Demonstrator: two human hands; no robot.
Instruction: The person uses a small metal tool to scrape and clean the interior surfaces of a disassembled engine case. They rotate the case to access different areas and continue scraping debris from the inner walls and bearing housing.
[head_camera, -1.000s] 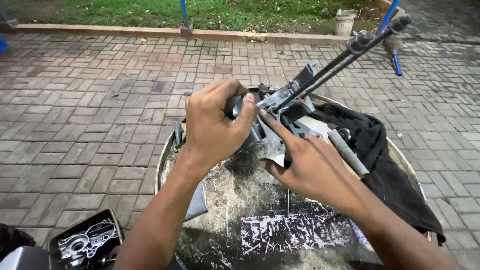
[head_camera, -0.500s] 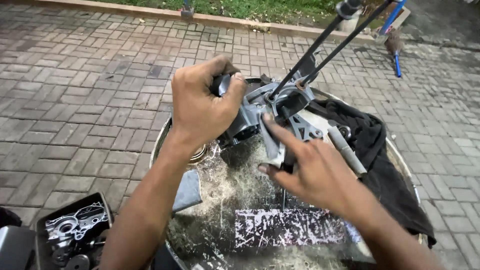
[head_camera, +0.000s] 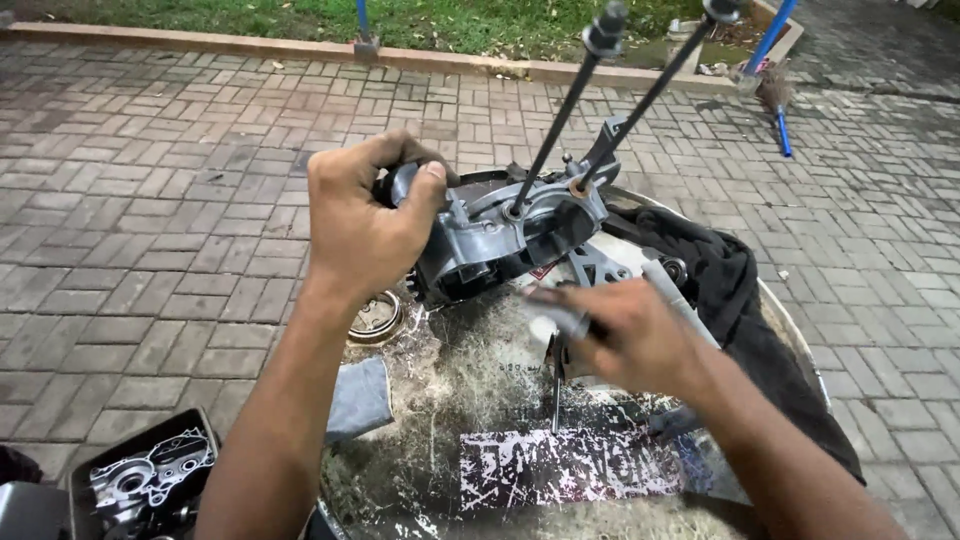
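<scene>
Over the round bench (head_camera: 640, 500), scratched and dusty, we grip a grey metal engine casing (head_camera: 505, 235) with our left hand (head_camera: 365, 215), fingers wrapped over its upper left end, holding it tilted above the surface. Two long dark studs (head_camera: 565, 110) rise from the casing toward the top of the view. Our right hand (head_camera: 625, 335) sits lower, just under the casing, blurred, closed around a small pale object we cannot make out. Beside it a black cloth (head_camera: 735, 290) drapes over the bench's right edge. Near our left wrist lies a metal ring (head_camera: 375, 318), and a dark tray (head_camera: 150, 480) of parts sits on the brick paving (head_camera: 150, 220)
</scene>
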